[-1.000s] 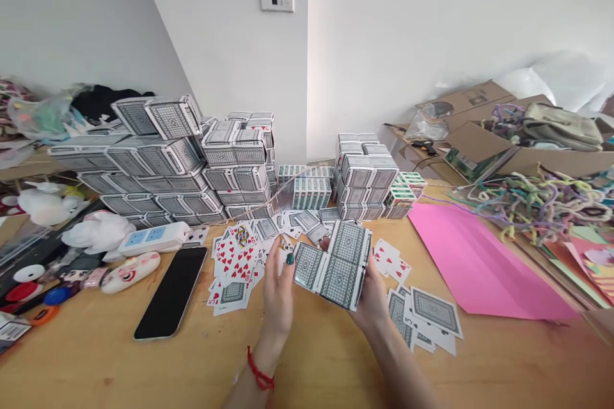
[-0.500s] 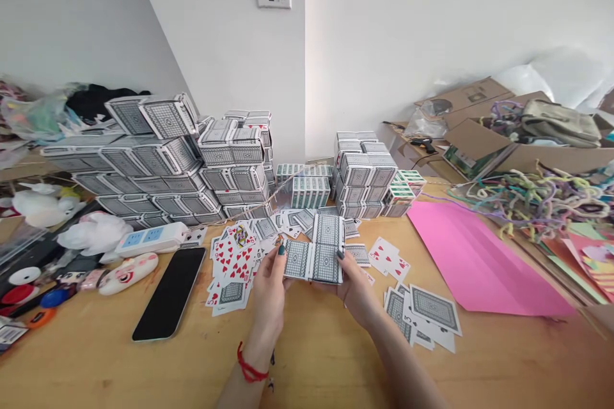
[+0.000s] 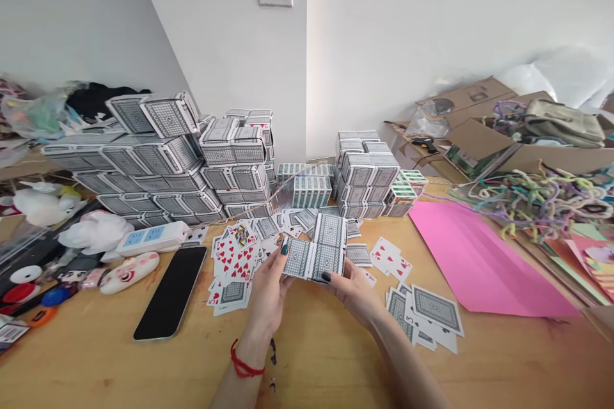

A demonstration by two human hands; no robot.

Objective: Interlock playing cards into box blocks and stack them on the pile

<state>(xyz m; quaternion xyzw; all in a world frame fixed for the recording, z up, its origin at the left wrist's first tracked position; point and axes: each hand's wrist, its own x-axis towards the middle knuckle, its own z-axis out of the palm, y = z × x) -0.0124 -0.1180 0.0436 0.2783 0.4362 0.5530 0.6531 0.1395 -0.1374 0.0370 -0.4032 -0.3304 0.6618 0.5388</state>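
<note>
Being held to the right of the smartphone [image 3: 171, 294], an L-shaped block of folded playing cards [image 3: 327, 249] is grasped at its left side by the left hand [image 3: 268, 291] and at its near right corner by the right hand [image 3: 357, 297]. Its longer section is pointed away from the body, with the right fingers nearer to it. Beyond the smartphone, stacked card blocks [image 3: 169, 160] are seen; to its right, loose playing cards [image 3: 237, 259] are spread.

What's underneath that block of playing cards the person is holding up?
The left hand and right hand grip the card block at its lower edges, with some fingers tucked beneath. Its underside faces away, so its face there stays unseen.
</note>
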